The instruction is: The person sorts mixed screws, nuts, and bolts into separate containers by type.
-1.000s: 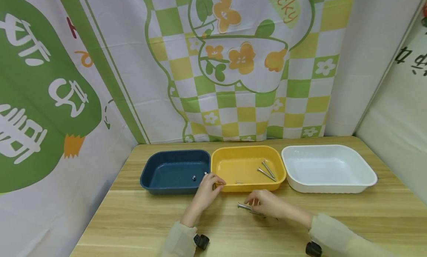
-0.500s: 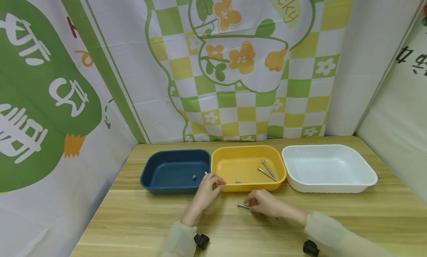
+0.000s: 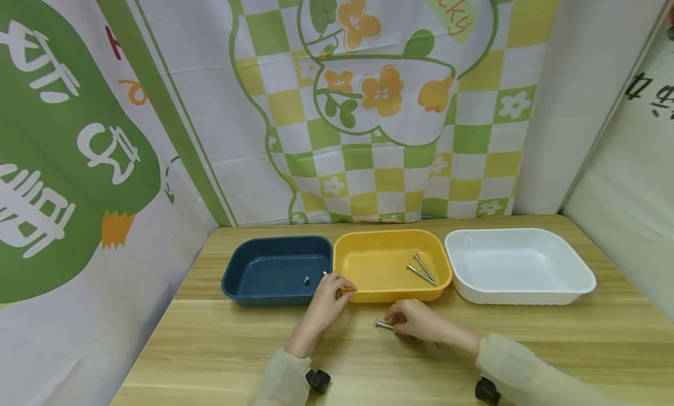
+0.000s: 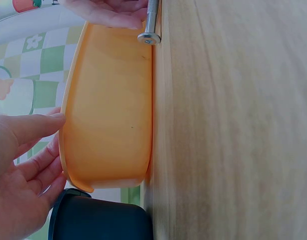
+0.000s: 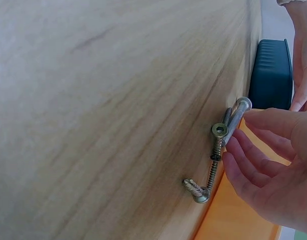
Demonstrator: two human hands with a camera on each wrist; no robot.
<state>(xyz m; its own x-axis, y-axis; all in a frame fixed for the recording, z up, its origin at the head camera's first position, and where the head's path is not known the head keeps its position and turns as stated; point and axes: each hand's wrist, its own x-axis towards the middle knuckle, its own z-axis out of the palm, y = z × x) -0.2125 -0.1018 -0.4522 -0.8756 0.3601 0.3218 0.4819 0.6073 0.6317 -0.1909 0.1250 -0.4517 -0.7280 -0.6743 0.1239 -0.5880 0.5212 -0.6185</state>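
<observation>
My left hand [image 3: 327, 298] holds the near left corner of the yellow tray [image 3: 363, 298], its thumb and fingers at the rim [image 4: 63, 135]. In front of that tray, my right hand [image 3: 418, 321] pinches a long silver bolt [image 5: 236, 120] low over the wooden table. The bolt's flat head [image 4: 149, 38] points left, and fingers cover part of its shaft. Several screws lie beside it, among them one with a hex-socket head [image 5: 219, 130] and a short one [image 5: 192, 187]. Two long bolts [image 3: 421, 274] rest inside the yellow tray.
The dark blue tray [image 3: 231, 298] stands against the yellow tray's left side, with small metal nuts [image 3: 307, 280] in it. To the right is a white tray [image 3: 521, 298]. A printed curtain [image 3: 368, 178] hangs behind the wooden table [image 3: 221, 347].
The right forearm and sleeve have shifted slightly left, while the right hand stays at the bolt. A small screw near the yellow tray's front wall no longer shows. The left hand keeps its place.
</observation>
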